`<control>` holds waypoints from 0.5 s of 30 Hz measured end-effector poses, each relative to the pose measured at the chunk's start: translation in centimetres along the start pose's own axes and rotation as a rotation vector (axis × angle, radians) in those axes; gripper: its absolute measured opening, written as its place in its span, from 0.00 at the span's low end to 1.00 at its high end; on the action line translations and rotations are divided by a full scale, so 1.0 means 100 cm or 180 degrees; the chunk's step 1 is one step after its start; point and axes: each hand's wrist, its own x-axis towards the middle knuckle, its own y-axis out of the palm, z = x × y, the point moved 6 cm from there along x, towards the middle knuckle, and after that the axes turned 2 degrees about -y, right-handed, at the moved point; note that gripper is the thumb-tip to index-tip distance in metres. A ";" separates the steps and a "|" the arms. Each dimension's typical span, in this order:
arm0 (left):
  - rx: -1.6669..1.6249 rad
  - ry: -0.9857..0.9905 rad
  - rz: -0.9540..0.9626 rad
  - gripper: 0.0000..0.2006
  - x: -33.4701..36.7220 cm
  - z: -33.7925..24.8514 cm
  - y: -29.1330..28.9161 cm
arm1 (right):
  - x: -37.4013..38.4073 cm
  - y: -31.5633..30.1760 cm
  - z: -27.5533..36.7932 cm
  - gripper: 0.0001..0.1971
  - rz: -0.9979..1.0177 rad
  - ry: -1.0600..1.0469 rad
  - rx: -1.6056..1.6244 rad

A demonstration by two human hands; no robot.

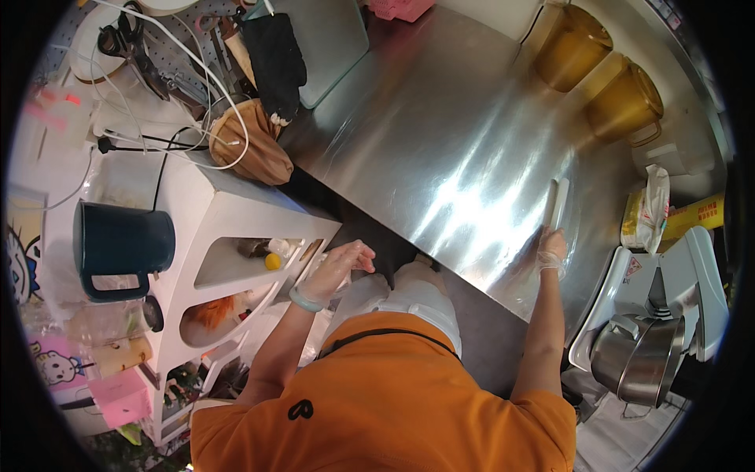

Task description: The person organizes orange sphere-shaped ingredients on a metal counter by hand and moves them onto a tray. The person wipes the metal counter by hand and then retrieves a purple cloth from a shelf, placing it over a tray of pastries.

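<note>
My right hand (552, 245), in a clear plastic glove, is closed round the lower end of a long, narrow white tool (559, 203). The tool lies along the stainless-steel worktop (377, 118), pointing away from me. I cannot make out its exact kind. Away from the worktop, my left hand (340, 269) hangs over my lap with its fingers loosely bent and apart. It seems to hold nothing. A clear glove covers it, with a pale band at the wrist. Bright glare crosses the metal beside my right hand.
A white shelf unit (206, 206) stands at left, bearing a dark teal mug (118, 244), a brown pouch (250, 149) and tangled cables. Black scissors (134, 49) hang farther back. Two amber jugs (572, 49) stand far right. Metal pots (646, 360) sit near right.
</note>
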 end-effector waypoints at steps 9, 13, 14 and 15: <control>-0.1018 -0.0105 -0.0661 0.21 -0.032 0.043 -0.024 | 0.010 -0.017 -0.033 0.20 -0.0502 0.0266 -0.0061; -0.1282 -0.0124 -0.0786 0.22 -0.038 0.049 -0.032 | 0.010 -0.028 -0.007 0.12 -0.1413 -0.0564 0.0518; -0.1368 -0.0091 -0.0793 0.21 -0.038 0.051 -0.033 | 0.011 -0.025 0.008 0.13 -0.1440 -0.0968 0.0680; -0.1457 -0.0055 -0.0803 0.21 -0.038 0.052 -0.034 | 0.010 -0.021 0.024 0.14 -0.1463 -0.1379 0.0842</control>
